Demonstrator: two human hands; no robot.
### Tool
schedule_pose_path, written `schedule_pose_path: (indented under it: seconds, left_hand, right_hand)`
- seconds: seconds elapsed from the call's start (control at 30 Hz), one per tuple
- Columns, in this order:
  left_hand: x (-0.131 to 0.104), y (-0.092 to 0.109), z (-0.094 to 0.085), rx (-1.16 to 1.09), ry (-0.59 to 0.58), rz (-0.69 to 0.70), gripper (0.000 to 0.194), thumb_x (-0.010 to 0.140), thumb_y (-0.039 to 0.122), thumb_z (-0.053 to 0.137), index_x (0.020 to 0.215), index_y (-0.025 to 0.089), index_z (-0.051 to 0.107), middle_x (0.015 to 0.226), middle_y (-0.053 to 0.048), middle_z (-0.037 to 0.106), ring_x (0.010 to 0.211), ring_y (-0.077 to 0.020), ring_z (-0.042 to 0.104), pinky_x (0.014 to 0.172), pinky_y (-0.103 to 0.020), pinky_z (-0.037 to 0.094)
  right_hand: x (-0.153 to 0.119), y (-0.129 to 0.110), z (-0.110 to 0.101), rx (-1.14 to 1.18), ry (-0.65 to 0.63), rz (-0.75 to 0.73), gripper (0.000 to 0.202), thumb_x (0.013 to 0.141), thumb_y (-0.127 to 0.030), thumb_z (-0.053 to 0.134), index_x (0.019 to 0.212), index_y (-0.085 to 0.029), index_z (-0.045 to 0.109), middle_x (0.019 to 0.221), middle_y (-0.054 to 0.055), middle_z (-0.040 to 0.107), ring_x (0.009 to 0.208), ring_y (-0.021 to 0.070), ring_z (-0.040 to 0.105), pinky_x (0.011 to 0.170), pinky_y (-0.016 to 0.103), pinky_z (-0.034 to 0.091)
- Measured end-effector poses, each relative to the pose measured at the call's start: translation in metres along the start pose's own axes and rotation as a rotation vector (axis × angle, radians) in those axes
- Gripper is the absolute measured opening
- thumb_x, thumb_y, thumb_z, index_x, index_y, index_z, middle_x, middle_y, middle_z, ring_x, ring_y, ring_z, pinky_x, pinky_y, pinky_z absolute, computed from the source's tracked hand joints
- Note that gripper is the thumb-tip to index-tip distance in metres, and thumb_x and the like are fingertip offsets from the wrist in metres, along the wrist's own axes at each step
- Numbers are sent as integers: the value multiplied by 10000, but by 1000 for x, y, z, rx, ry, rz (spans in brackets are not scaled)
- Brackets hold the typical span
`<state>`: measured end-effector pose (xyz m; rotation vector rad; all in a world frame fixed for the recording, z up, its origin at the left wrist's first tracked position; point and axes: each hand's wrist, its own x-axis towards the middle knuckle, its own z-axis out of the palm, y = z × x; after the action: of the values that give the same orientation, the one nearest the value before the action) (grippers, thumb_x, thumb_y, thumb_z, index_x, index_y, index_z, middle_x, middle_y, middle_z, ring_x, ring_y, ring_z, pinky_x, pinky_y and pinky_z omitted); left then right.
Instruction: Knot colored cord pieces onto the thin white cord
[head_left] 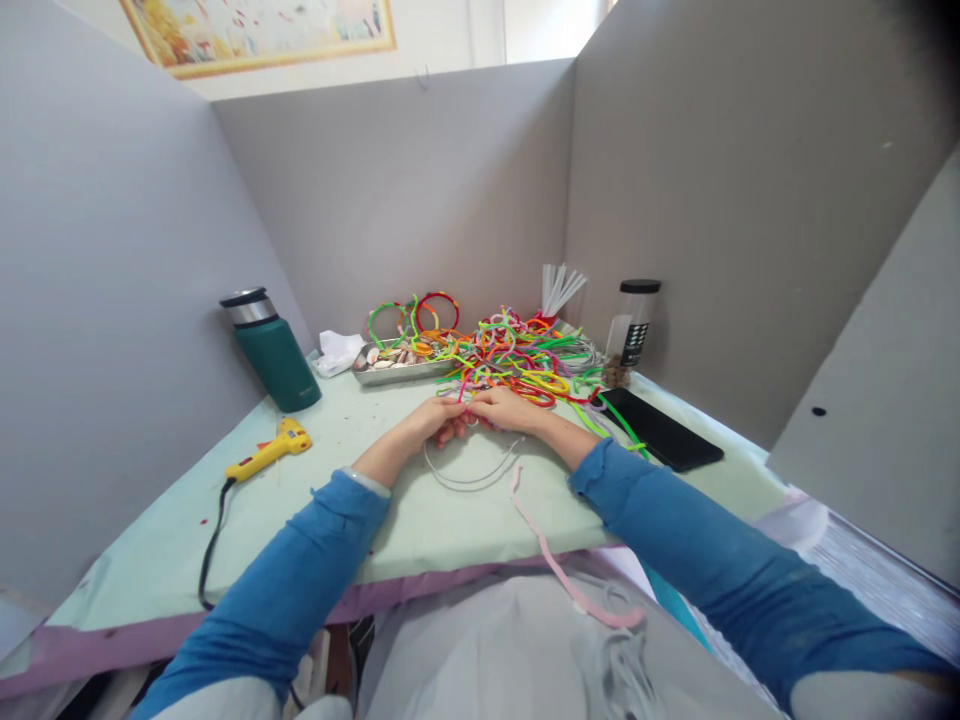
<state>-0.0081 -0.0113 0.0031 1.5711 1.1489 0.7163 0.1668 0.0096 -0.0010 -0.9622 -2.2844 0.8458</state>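
My left hand (442,420) and my right hand (499,408) meet over the middle of the table, fingers closed in a pinch. Between the fingertips rises a short bright pink fuzzy strand (463,386), like a pipe cleaner. A thin pale wire hoop (471,487) hangs from the fingers towards me, one end showing near my right wrist. How the strand meets the wire is hidden by the fingers. Nearer me, a light pink fuzzy strip (546,548) trails over the table edge onto my lap.
Behind my hands lie a heap of coloured strands (517,350) and a metal tray (405,376) of shells. A yellow glue gun (266,455) and green bottle (277,360) stand left. At right are a black phone (664,430) and clear jar (628,335). Grey partitions (405,190) surround the table.
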Motion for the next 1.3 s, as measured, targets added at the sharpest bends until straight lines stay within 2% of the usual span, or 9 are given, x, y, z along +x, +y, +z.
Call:
schedule_pose_path:
  seconds: [0.33, 0.47, 0.63, 0.8, 0.9, 1.3]
  left_hand:
    - [-3, 7, 4, 25, 50, -19, 224, 777, 290, 469, 645, 120, 531, 501, 0, 541, 305, -50, 379, 311, -193, 286]
    - [0, 2, 4, 58, 103, -15, 239, 801, 334, 477, 695, 129, 536, 510, 16, 542, 295, -37, 358, 313, -185, 266]
    - [1, -1, 5, 105, 198, 47, 237, 801, 351, 507, 686, 144, 502, 478, 49, 501, 276, -31, 334, 305, -180, 231]
    - [5, -3, 3, 102, 300, 104, 249, 766, 380, 567, 708, 147, 500, 525, 50, 536, 295, -22, 351, 323, -170, 261]
    - [7, -5, 2, 126, 343, 122, 284, 738, 412, 595, 698, 149, 495, 471, 60, 494, 299, -36, 368, 328, -173, 282]
    - [6, -3, 0, 174, 355, 283, 289, 665, 416, 643, 696, 145, 547, 466, 62, 481, 323, -46, 391, 342, -176, 298]
  right_hand:
    - [-1, 2, 1, 15, -19, -29, 381, 830, -463, 402, 746, -139, 584, 581, -18, 530, 453, 66, 448, 446, 176, 346]
    - [1, 2, 2, -16, 33, 3, 359, 832, -432, 399, 748, -141, 592, 547, -23, 517, 433, 68, 444, 434, 179, 336]
    - [3, 1, 3, -23, 79, 70, 336, 822, -396, 415, 736, -136, 609, 529, -26, 513, 420, 61, 429, 425, 176, 320]
    - [4, 2, 4, -12, 88, 85, 315, 817, -367, 424, 739, -134, 622, 523, -30, 518, 417, 54, 418, 426, 169, 312]
    - [4, 4, 5, 7, 88, 87, 319, 818, -373, 424, 739, -136, 622, 519, -32, 516, 410, 52, 414, 419, 168, 310]
    - [7, 7, 4, 64, 100, 93, 355, 822, -421, 435, 716, -133, 614, 515, -21, 527, 392, 49, 424, 406, 166, 324]
